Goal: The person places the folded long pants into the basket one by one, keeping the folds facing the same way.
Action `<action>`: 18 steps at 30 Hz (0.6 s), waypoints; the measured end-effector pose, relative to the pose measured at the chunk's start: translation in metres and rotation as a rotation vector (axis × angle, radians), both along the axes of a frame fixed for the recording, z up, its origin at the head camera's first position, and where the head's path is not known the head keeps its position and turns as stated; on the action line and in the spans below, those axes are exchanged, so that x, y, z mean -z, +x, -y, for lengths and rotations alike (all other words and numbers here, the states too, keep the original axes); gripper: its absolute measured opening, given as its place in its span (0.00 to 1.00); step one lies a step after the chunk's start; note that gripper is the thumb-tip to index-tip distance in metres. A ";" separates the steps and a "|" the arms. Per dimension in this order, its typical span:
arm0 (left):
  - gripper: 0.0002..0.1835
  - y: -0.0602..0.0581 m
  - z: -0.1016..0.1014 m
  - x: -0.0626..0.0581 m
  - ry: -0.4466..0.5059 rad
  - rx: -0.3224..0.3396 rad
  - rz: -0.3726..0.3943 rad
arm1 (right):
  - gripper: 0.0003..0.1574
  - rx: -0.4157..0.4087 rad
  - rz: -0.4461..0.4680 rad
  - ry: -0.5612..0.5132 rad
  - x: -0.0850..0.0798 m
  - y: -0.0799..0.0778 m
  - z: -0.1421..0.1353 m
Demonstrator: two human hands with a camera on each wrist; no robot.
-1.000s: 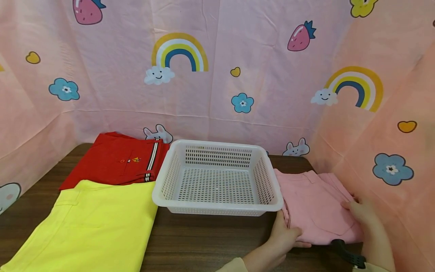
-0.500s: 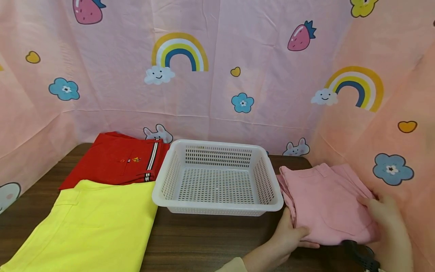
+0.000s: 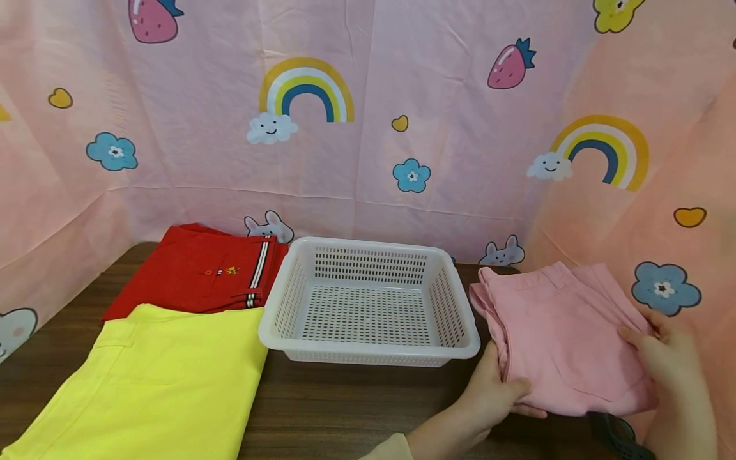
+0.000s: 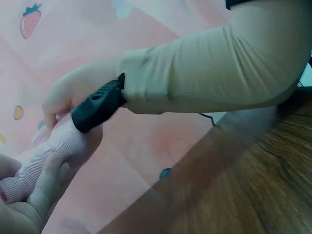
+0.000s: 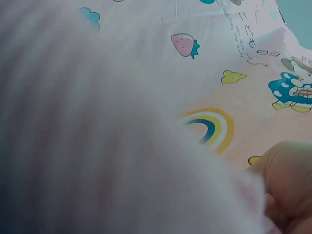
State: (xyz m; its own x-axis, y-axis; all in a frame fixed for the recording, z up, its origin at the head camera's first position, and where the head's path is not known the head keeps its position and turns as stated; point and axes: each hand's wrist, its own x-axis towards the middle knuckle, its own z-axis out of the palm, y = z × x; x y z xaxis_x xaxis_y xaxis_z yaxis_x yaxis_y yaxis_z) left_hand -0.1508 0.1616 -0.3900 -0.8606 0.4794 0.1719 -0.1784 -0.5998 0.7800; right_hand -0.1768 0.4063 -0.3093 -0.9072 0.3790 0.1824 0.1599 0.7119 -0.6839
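A folded pair of pink trousers [image 3: 575, 345] is at the right of the head view, tilted and off the table at its near side. My left hand [image 3: 494, 393] grips its left edge, thumb on top and fingers underneath. At the opposite edge my right hand [image 3: 669, 354] holds it, thumb on top; the fingers beneath are hidden. In the left wrist view the fabric [image 4: 63, 146] looks finely ribbed, pinched by the left hand [image 4: 34, 195]. Blurred pale cloth [image 5: 107, 146] fills much of the right wrist view, beside the right hand [image 5: 292, 187].
A white perforated plastic basket [image 3: 368, 351] stands mid-table, just left of the pink trousers. Folded red trousers [image 3: 195, 275] and a folded yellow garment [image 3: 167, 383] lie to its left on the dark wooden table [image 3: 333, 409]. A printed pink curtain [image 3: 368, 153] encloses the back and sides.
Both hands have moved the pink trousers to the right and upward, away from the basket's edge. The right hand has travelled farther than the left. Basket and other garments stay in place.
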 end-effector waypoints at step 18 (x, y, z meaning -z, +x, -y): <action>0.27 -0.018 0.033 -0.035 -0.082 -0.117 -0.002 | 0.33 0.120 -0.119 -0.278 -0.014 0.005 0.038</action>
